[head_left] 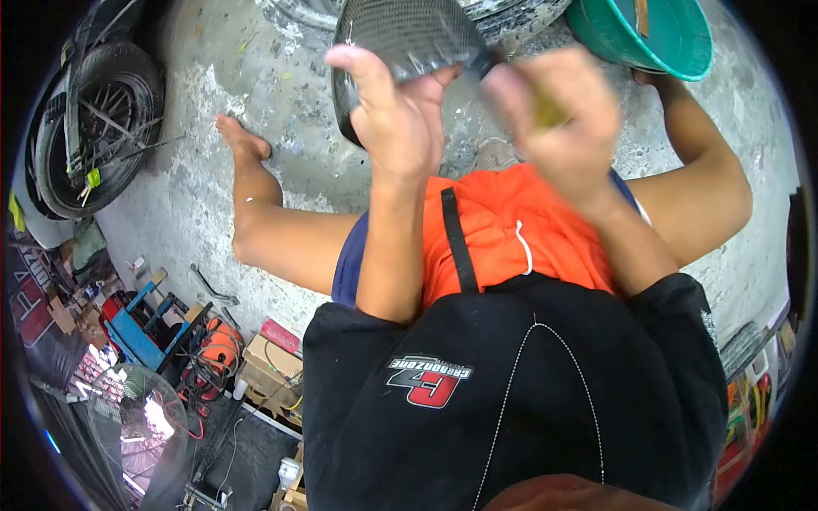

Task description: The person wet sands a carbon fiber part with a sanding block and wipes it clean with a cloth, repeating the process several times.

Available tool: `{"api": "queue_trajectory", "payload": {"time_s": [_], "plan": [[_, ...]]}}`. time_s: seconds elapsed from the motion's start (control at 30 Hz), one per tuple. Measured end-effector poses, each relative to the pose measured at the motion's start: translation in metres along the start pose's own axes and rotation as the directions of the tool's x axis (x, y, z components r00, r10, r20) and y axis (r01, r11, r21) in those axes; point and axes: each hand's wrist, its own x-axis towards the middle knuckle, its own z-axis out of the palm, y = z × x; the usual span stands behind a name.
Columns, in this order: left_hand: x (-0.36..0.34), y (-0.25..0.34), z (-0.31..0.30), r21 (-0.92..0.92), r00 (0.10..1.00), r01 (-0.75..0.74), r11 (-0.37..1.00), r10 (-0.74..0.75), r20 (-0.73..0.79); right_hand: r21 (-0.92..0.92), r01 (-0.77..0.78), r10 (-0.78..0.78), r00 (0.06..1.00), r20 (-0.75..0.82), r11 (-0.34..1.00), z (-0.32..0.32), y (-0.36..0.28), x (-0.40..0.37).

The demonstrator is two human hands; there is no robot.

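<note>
My left hand point(396, 119) holds a glossy black carbon-fibre panel point(409, 34) at its near edge, thumb out to the side and fingers partly hidden at the panel. The panel has a woven pattern and a curved, pointed outline. My right hand point(562, 123), smeared by motion, is closed round the yellow-green handle point(550, 109) of a tool. The tool's dark front end point(484, 64) overlaps the panel's right corner in this view. I cannot tell what kind of tool it is.
A teal basin point(692, 51) with a wooden stick point(642, 19) stands at top right. Beyond the panel lies a whitish-stained round object point(532, 19). A wheel with a tyre point(106, 128) is at left. Lower left are a fan point(136, 417), cardboard boxes point(271, 362) and coiled cables point(200, 366).
</note>
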Motion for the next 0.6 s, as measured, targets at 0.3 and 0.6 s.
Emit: {"api": "queue_trajectory", "payload": {"time_s": [0.3,0.6], "plan": [[-0.001,-0.002,-0.038,-0.323,0.979,0.103,0.941,-0.153,-0.133,0.791,-0.555,0.698,0.674,0.244,0.258,-0.157,0.203,0.112],[-0.002,0.000,-0.055,-0.453,0.899,0.380,0.806,-0.437,-0.023,-0.587,-0.517,0.770,0.538,0.343,0.622,-0.172,0.299,0.104]]}}
